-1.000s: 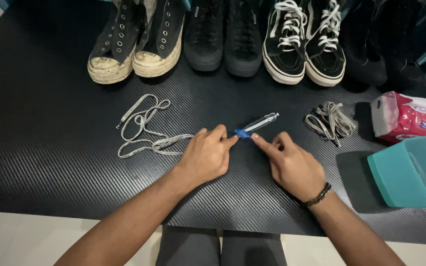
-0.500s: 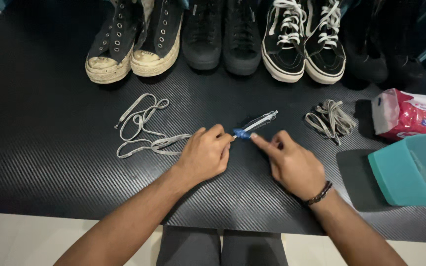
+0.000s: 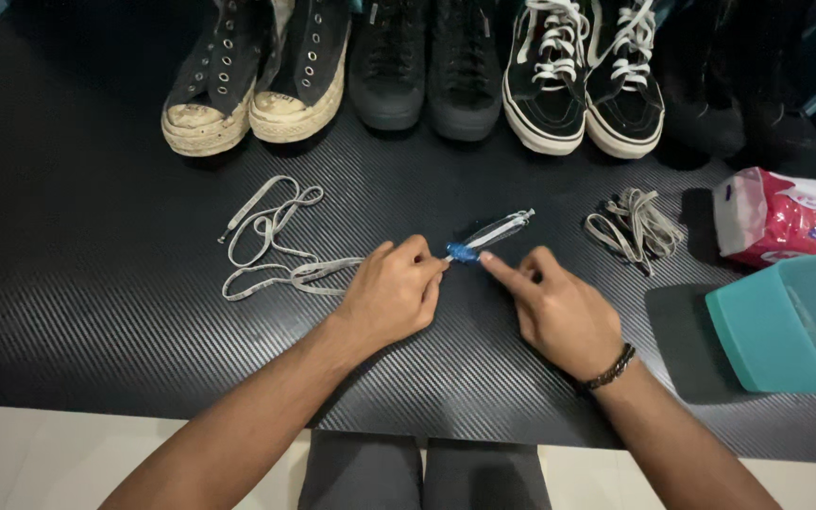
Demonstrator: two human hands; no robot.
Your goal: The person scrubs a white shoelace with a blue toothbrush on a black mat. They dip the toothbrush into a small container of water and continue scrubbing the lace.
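Black sneakers (image 3: 578, 80) line the mat (image 3: 96, 283) beyond loose laces (image 3: 276, 250).

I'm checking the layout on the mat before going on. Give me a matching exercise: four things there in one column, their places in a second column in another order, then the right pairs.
Things:
1. loose lace
2. bundled lace
3. teal box
4. blue-tipped clear tool

Places:
A. at the mat's right edge, below the red and white packet
B. between the fingertips of the left hand and the right hand
C. spread out left of the left hand
D. in front of the white-laced black shoes

Pairs: 1-C, 2-D, 3-A, 4-B
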